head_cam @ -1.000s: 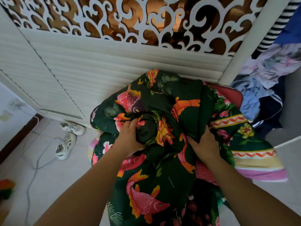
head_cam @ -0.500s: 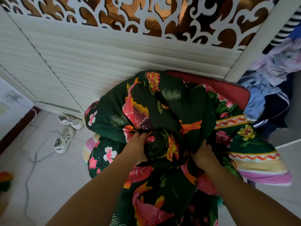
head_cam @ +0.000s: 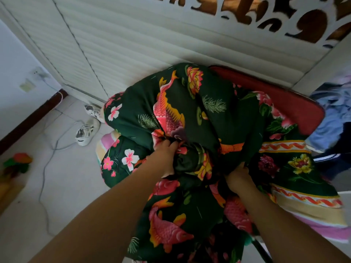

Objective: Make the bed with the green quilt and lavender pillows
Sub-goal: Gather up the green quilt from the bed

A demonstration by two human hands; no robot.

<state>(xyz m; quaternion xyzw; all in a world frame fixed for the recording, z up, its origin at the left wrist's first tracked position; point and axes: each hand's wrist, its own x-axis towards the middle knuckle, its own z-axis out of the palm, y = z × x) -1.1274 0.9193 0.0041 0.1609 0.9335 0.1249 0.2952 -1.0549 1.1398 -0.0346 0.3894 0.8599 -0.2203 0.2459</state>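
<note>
quilt (head_cam: pixel 190 114): matt printed cloth, softly padded
chair (head_cam: pixel 296 109): smooth red surface
floor (head_cam: pixel 62 179): pale, smooth tiles

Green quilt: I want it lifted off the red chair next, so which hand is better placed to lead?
Left, probably: the left hand grips the green quilt at its bunched centre.

- A lived-in room of a home is shown.
- A white slatted wardrobe door with carved scrollwork (head_cam: pixel 133 38) is seen.
- Pale worn sneakers (head_cam: pixel 87 130) are left on the light tiled floor (head_cam: pixel 38 186).
- Loose blue and white clothes (head_cam: pixel 334 118) are heaped at the right.
</note>
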